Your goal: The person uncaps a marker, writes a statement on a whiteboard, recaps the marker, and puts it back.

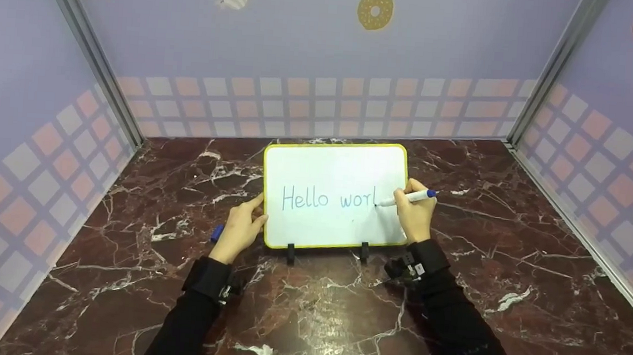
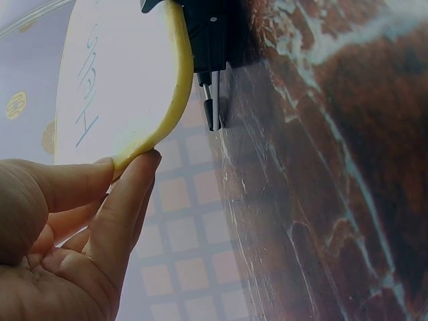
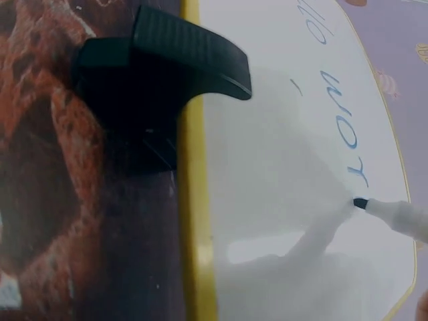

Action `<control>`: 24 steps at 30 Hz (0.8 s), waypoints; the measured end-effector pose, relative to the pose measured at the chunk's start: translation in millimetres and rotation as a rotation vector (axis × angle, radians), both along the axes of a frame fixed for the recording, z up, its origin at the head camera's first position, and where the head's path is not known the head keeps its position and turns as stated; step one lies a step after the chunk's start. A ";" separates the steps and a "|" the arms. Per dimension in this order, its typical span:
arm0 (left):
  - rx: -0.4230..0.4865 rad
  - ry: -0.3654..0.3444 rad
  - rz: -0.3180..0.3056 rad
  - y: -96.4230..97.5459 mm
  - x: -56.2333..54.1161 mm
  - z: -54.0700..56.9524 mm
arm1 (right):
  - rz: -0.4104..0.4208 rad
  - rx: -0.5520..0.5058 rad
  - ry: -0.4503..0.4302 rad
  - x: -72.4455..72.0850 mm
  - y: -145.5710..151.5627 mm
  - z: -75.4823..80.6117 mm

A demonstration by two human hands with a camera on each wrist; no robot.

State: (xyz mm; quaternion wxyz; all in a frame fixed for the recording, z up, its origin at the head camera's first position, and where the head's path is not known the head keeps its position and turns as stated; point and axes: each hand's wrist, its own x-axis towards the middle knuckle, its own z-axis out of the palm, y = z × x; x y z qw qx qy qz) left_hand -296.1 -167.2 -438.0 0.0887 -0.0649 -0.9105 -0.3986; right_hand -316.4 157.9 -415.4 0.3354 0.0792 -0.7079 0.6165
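Observation:
A small whiteboard (image 1: 318, 228) with a yellow rim leans on a black stand and bears "Hello worl" in blue handwriting. My left hand (image 1: 242, 225) pinches the board's left edge between thumb and fingers; the left wrist view shows the thumb and fingertips (image 2: 148, 160) at the yellow rim near a corner. In my right hand (image 1: 417, 215) is a white marker (image 1: 415, 196) with a blue end, its dark tip right at the foot of the "l". The right wrist view shows the marker's tip (image 3: 361, 202) at the board's surface, just past the "r".
Two black stand hooks (image 1: 365, 251) hold the board's lower edge. A blue marker cap (image 1: 217, 233) lies on the dark red marble tabletop (image 1: 306, 321), left of my left hand. Patterned lilac walls (image 1: 314, 44) close off the back and both sides.

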 end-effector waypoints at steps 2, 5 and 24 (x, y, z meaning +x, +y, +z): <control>0.003 -0.005 -0.001 -0.1 -0.2 -0.3 | -0.016 -0.007 -0.001 0.1 1.2 1.2; 0.010 -0.012 0.000 0.0 -0.3 -0.5 | -0.034 -0.051 0.011 -1.0 3.9 2.5; 0.015 0.021 -0.002 0.7 0.6 -0.6 | -0.017 -0.047 -0.007 -1.6 10.4 1.4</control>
